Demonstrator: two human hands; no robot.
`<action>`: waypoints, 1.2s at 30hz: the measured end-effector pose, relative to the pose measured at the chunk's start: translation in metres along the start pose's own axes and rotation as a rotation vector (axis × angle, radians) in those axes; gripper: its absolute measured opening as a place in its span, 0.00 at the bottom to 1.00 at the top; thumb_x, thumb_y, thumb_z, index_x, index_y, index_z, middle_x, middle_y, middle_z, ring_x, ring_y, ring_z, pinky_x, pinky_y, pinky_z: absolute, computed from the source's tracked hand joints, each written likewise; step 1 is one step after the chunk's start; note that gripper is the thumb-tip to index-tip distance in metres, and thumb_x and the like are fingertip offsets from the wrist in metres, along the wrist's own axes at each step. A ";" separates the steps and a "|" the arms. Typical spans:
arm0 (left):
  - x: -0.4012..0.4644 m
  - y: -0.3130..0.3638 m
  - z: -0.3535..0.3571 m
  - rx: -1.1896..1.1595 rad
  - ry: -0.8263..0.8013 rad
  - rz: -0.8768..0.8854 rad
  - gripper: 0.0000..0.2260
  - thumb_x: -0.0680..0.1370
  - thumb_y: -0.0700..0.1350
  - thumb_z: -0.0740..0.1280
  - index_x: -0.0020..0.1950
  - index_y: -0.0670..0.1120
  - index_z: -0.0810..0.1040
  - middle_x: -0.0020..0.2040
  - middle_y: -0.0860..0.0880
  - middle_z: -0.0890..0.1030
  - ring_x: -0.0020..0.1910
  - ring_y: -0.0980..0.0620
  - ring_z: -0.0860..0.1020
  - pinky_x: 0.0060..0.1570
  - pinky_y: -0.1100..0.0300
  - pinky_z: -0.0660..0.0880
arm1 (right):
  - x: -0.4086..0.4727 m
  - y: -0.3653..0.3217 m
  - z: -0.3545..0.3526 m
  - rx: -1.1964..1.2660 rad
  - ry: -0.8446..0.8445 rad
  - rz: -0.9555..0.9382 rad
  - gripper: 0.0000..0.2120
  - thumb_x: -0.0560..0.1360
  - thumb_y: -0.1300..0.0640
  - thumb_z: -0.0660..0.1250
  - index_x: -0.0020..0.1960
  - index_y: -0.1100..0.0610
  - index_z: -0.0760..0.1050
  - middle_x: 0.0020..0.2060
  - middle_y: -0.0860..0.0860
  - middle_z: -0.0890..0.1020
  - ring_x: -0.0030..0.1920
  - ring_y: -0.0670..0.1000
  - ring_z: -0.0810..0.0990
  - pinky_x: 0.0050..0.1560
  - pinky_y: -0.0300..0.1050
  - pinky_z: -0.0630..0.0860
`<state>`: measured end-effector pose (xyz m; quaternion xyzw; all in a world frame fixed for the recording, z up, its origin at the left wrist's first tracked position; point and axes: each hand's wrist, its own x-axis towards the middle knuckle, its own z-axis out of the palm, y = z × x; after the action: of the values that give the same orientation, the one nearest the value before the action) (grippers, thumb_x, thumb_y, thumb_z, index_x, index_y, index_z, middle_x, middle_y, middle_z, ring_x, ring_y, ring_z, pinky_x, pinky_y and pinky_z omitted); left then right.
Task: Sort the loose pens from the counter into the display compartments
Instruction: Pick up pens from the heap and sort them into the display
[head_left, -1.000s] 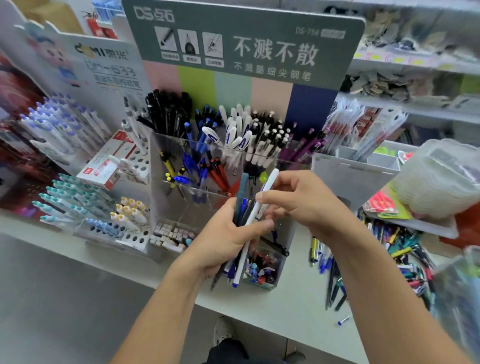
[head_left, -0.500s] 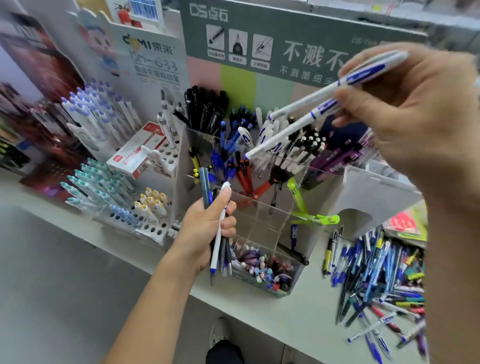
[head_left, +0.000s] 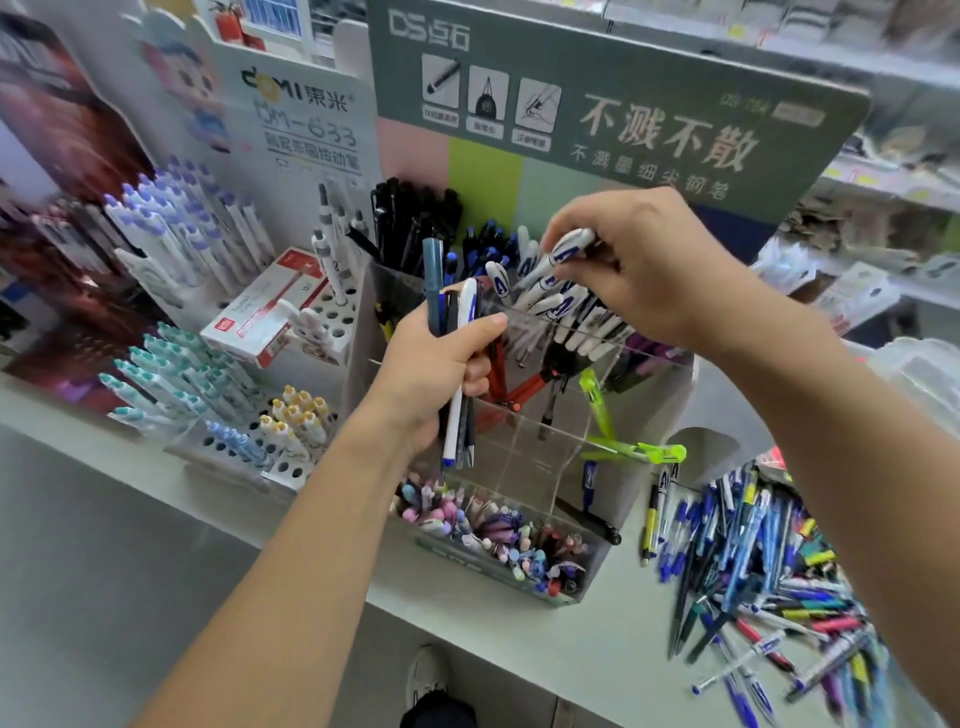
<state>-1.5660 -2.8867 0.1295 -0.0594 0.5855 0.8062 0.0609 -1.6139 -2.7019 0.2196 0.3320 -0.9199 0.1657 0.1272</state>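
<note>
My left hand (head_left: 434, 374) grips a bundle of pens (head_left: 457, 353), white, blue and dark teal, upright in front of the clear display stand (head_left: 540, 452). My right hand (head_left: 644, 270) pinches white pens with blue caps (head_left: 563, 254) and holds them tip-down in the compartment of like white-and-blue pens (head_left: 550, 304) near the stand's back. A heap of loose pens (head_left: 769, 582) lies on the counter (head_left: 597, 649) at the right. Other compartments hold black pens (head_left: 410, 223), red pens (head_left: 501, 384) and a green pen (head_left: 636, 451).
At the left stand white racks with purple-capped pens (head_left: 182, 228), teal-capped pens (head_left: 176, 374) and yellow-capped ones (head_left: 298, 415), plus a red-and-white box (head_left: 270, 306). A tray of small pastel items (head_left: 493, 535) fronts the stand. Shelves run behind at the right.
My right hand has come down from high up with the white-and-blue pens and now holds them in the back compartment. My left hand has risen a little with its bundle.
</note>
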 end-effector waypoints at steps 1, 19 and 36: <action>0.003 0.000 0.000 0.004 0.007 0.004 0.12 0.80 0.35 0.67 0.43 0.45 0.68 0.33 0.51 0.64 0.26 0.54 0.61 0.25 0.63 0.59 | 0.000 -0.001 0.000 0.009 -0.001 0.038 0.07 0.75 0.59 0.75 0.53 0.57 0.82 0.44 0.50 0.82 0.44 0.47 0.76 0.49 0.43 0.73; -0.019 -0.016 -0.016 0.045 -0.026 -0.033 0.08 0.82 0.45 0.67 0.48 0.42 0.72 0.35 0.48 0.69 0.27 0.54 0.66 0.26 0.64 0.64 | 0.011 -0.012 0.062 -0.351 0.052 0.239 0.17 0.85 0.46 0.54 0.62 0.56 0.76 0.60 0.58 0.72 0.61 0.62 0.69 0.48 0.58 0.77; -0.049 -0.018 -0.009 -0.199 -0.224 -0.194 0.12 0.78 0.51 0.65 0.47 0.42 0.71 0.35 0.49 0.71 0.28 0.55 0.68 0.24 0.66 0.66 | -0.030 -0.012 0.014 0.428 -0.364 0.065 0.02 0.77 0.58 0.72 0.48 0.57 0.83 0.39 0.46 0.81 0.39 0.43 0.78 0.42 0.32 0.73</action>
<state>-1.5145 -2.8915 0.1176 -0.0312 0.4839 0.8521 0.1972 -1.5850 -2.6989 0.1986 0.3461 -0.8818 0.2977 -0.1186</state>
